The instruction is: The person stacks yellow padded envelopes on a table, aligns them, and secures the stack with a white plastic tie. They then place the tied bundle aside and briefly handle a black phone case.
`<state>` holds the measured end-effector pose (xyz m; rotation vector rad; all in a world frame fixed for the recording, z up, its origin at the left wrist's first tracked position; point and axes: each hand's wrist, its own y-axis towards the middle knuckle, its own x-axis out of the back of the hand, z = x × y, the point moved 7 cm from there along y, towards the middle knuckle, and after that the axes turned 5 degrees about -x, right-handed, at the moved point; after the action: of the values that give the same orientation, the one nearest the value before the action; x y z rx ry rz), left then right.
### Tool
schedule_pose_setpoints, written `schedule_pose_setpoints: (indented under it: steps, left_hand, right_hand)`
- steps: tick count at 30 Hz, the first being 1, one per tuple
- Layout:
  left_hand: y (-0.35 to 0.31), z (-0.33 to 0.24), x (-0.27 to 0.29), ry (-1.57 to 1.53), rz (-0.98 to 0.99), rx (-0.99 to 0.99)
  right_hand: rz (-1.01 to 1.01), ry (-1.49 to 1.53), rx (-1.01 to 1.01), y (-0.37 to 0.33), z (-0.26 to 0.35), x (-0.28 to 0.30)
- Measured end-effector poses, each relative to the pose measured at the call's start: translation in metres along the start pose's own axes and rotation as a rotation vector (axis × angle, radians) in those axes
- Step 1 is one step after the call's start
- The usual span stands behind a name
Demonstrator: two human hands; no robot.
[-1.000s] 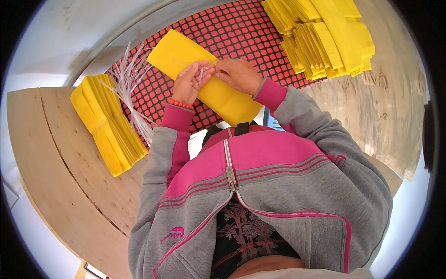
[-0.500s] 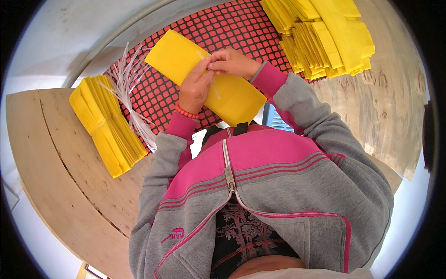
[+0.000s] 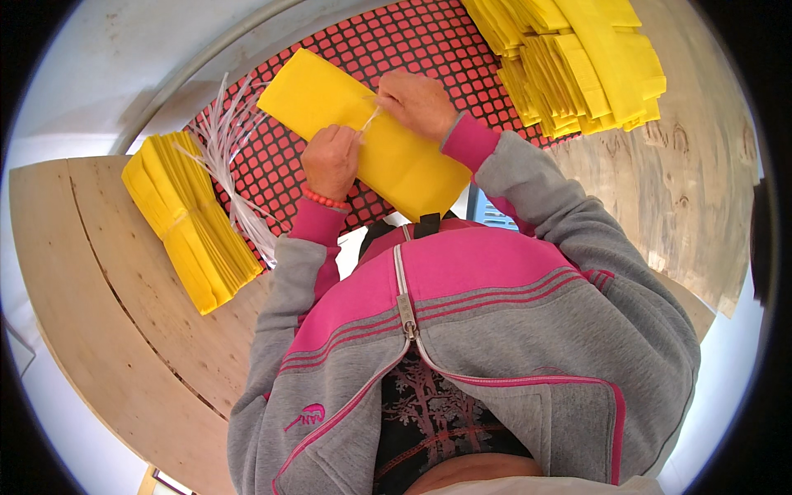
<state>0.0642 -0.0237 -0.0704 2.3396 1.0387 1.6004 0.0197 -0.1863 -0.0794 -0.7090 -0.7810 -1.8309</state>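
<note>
A yellow folded bundle (image 3: 417, 171), of paper or cloth I cannot tell, lies at a slant before me. A thin whitish plastic string (image 3: 371, 120) crosses its middle, pulled straight between my two hands. My left hand (image 3: 332, 158), with a red bead bracelet at its wrist, is closed on one end at the bundle's near-left edge. My right hand (image 3: 419, 103) is closed on the other end, above the bundle's far-right edge. The fingertips hide the string's ends. Whether it is knotted cannot be seen.
Loose white plastic strings (image 3: 227, 165) lie on the red-and-black patterned mat (image 3: 355, 45). Left of them sits a tied yellow bundle (image 3: 194, 231) on the wooden table (image 3: 99, 272). A tall pile of yellow bundles (image 3: 577, 74) stands at the far right. A grey pipe (image 3: 194, 70) runs along the wall.
My hands, together over the bundle's middle before, have moved apart: the left toward me, the right away and rightward. The string is now stretched between them.
</note>
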Motion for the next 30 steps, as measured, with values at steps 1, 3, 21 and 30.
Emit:
schedule_pose_setpoints:
  steps: [1,3,21,30]
  left_hand:
    - [-0.004,0.003,0.000,-0.028,0.012,0.028]
    - [-0.010,0.005,0.000,-0.054,0.024,0.068]
    - [-0.016,0.042,-0.069,-1.193,0.147,0.902]
    - [-0.024,0.047,-0.060,-1.162,0.100,0.925]
  right_hand:
    - [0.005,-0.039,-0.024,0.001,-0.005,-0.002]
    - [-0.008,-0.103,-0.050,0.003,-0.013,-0.003]
    - [0.439,0.766,-0.365,0.002,-0.029,-0.054]
    - [0.410,0.500,-0.003,0.004,-0.022,-0.049]
